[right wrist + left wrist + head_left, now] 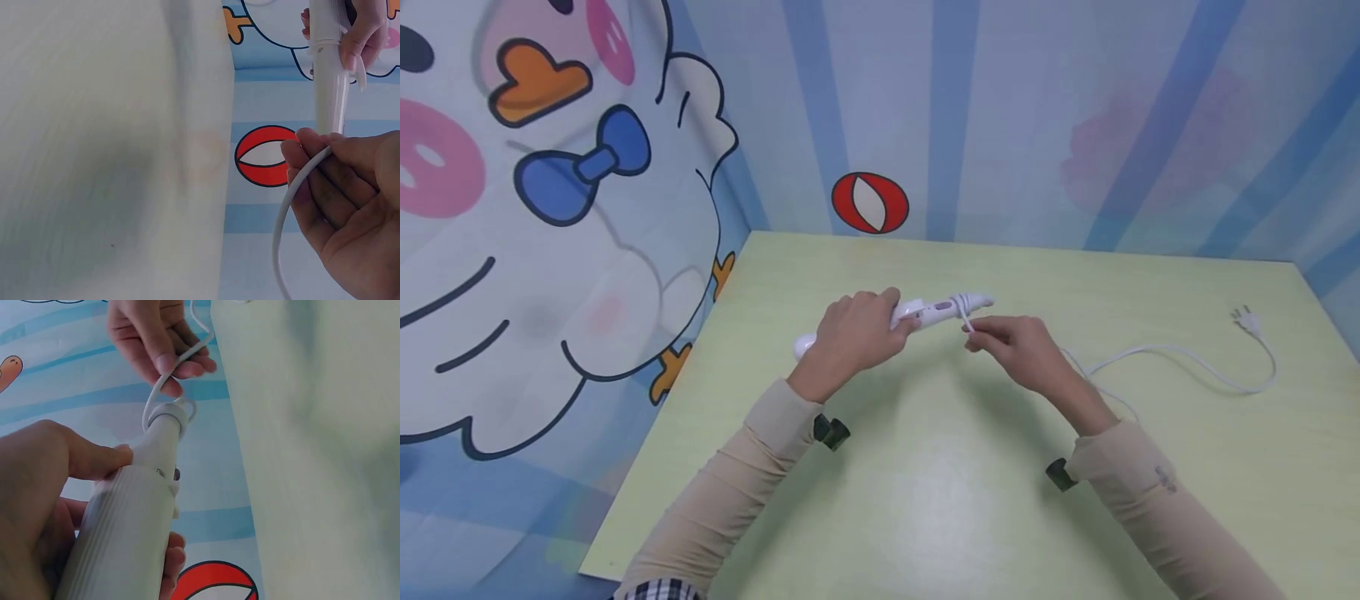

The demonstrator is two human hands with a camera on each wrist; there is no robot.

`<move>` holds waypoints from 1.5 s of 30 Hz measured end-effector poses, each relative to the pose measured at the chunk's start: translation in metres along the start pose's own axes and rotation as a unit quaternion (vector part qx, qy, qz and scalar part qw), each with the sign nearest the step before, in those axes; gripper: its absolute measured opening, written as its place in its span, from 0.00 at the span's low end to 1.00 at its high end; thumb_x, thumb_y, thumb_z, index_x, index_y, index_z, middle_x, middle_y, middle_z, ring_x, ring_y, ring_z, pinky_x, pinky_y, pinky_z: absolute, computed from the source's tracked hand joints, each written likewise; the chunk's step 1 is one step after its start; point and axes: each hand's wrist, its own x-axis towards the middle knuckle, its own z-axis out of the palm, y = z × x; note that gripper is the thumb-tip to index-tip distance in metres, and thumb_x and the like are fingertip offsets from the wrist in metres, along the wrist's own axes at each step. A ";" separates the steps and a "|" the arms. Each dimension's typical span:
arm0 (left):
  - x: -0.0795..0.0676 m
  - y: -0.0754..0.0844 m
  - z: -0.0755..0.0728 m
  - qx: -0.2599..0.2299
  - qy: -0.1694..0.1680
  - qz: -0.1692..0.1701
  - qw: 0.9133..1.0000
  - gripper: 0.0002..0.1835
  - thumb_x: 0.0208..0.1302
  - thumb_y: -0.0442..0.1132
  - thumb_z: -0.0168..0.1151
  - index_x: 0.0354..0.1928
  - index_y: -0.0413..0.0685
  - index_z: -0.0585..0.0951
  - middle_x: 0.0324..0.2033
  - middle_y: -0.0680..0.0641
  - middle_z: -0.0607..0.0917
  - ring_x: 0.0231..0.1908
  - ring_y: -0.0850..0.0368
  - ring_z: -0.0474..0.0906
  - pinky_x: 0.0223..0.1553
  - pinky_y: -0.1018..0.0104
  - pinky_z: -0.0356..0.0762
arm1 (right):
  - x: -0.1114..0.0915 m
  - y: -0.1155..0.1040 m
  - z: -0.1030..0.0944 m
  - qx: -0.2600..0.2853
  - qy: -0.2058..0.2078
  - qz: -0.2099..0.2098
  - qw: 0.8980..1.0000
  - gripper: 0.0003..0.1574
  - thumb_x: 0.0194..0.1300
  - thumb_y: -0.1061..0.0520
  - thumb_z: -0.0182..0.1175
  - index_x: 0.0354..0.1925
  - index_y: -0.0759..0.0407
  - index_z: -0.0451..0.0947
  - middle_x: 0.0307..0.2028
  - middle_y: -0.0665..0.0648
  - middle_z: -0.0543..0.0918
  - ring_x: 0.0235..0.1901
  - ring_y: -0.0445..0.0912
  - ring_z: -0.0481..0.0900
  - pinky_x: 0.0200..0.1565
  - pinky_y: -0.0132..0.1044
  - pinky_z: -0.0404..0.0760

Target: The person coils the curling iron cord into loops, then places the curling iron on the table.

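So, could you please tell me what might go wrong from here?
The cord loops sit near the narrow end of the white appliance, so they might slip off if the right hand loosens its pinch. The trailing cord runs beside the right sleeve and could snag, dragging the plug.

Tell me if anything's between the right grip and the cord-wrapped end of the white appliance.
Nothing visible blocks it: the right grip pinches the white cord just beside that end; the left grip holds the white appliance farther back.

ok so pale yellow-green table (pixel 917 508), mostly white wand (pixel 934 314) above it, white cord (pixel 1153 347) partly on it, beige sleeves (pixel 722 492) over it, blue-striped backdrop (pixel 887 83) behind it
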 end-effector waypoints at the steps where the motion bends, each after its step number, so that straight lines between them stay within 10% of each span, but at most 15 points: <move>1: 0.000 -0.001 -0.001 -0.007 0.000 -0.003 1.000 0.19 0.66 0.58 0.52 0.44 0.51 0.74 0.24 0.50 0.77 0.22 0.56 0.74 0.22 0.65 0.69 | 0.000 0.002 0.002 0.008 -0.002 -0.001 1.000 0.19 0.71 0.53 0.54 0.54 0.60 0.79 0.40 0.56 0.87 0.43 0.49 0.85 0.44 0.45 0.79; 12: -0.004 -0.007 -0.009 -0.098 0.002 0.028 0.995 0.19 0.65 0.59 0.54 0.46 0.52 0.76 0.27 0.53 0.79 0.23 0.57 0.74 0.24 0.65 0.70 | 0.004 0.024 0.009 0.015 0.026 -0.035 0.999 0.17 0.69 0.52 0.57 0.52 0.54 0.82 0.46 0.53 0.86 0.37 0.47 0.83 0.35 0.32 0.72; 26: -0.011 -0.004 -0.013 -0.149 -0.017 0.118 0.982 0.21 0.67 0.58 0.53 0.55 0.58 0.76 0.31 0.55 0.79 0.27 0.60 0.74 0.28 0.66 0.70 | 0.009 0.041 -0.002 -0.044 0.095 -0.068 0.992 0.12 0.62 0.57 0.63 0.43 0.60 0.85 0.38 0.58 0.88 0.34 0.46 0.82 0.36 0.39 0.76; 45: -0.016 -0.004 -0.017 -0.182 -0.058 0.190 0.963 0.21 0.71 0.53 0.49 0.64 0.66 0.68 0.39 0.53 0.80 0.31 0.59 0.76 0.32 0.66 0.74 | 0.003 0.048 -0.015 -0.020 0.092 -0.016 0.995 0.10 0.63 0.60 0.63 0.39 0.66 0.83 0.33 0.65 0.86 0.24 0.45 0.71 0.31 0.39 0.71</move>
